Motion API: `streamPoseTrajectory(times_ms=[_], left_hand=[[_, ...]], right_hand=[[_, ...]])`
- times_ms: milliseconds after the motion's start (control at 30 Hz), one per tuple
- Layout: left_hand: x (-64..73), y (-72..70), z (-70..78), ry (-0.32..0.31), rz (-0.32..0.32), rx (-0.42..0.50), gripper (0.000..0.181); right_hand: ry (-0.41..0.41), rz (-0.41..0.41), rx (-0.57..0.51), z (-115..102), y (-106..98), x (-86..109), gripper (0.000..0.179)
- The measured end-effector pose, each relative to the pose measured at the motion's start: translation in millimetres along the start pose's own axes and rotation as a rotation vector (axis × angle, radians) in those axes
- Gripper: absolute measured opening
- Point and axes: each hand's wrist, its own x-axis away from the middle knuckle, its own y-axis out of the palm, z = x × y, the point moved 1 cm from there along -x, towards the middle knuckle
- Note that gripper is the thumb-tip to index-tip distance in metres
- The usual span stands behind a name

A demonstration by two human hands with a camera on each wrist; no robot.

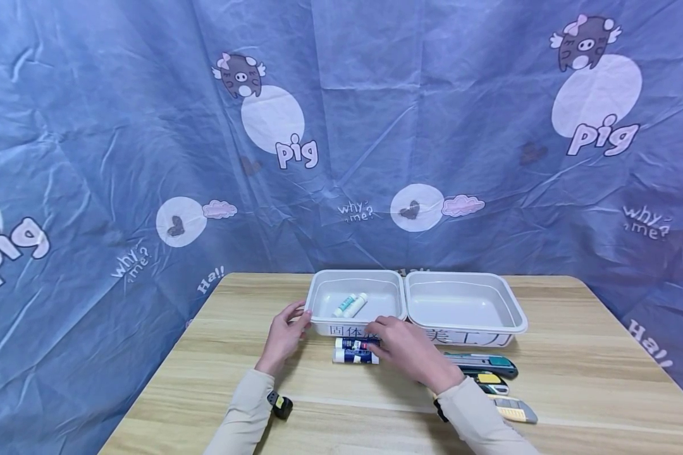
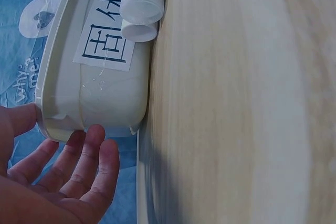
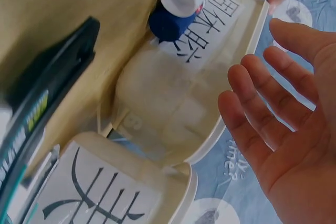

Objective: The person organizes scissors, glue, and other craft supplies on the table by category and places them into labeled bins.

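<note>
My left hand (image 1: 284, 336) holds the front left corner of the left white bin (image 2: 113, 98), thumb at the rim and fingertips at the end wall. Inside this bin lie two white and teal glue sticks (image 1: 350, 306). Two dark blue glue sticks (image 1: 357, 356) with white ends lie side by side on the table, against its labelled front. Over their right ends reaches my right hand (image 1: 406, 347), partly covering them in the head view. Its fingers (image 3: 283, 95) are spread and loosely bent, with nothing between them, beside the bin's rim in the right wrist view.
A second white bin (image 1: 515, 313), also labelled, stands against the first on the right. Several utility knives (image 1: 492, 364) lie in front of it, partly behind my right forearm. A blue printed curtain (image 1: 353, 158) hangs behind the wooden table (image 1: 205, 379).
</note>
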Motion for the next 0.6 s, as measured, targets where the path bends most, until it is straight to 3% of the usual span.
streamPoseTrajectory(times_ms=[600], left_hand=[[1.8, -0.3, 1.9, -0.005, 0.006, -0.008, 0.042]], right_hand=[[-0.046, -0.044, 0.034, -8.9, 15.0, 3.7, 0.016]])
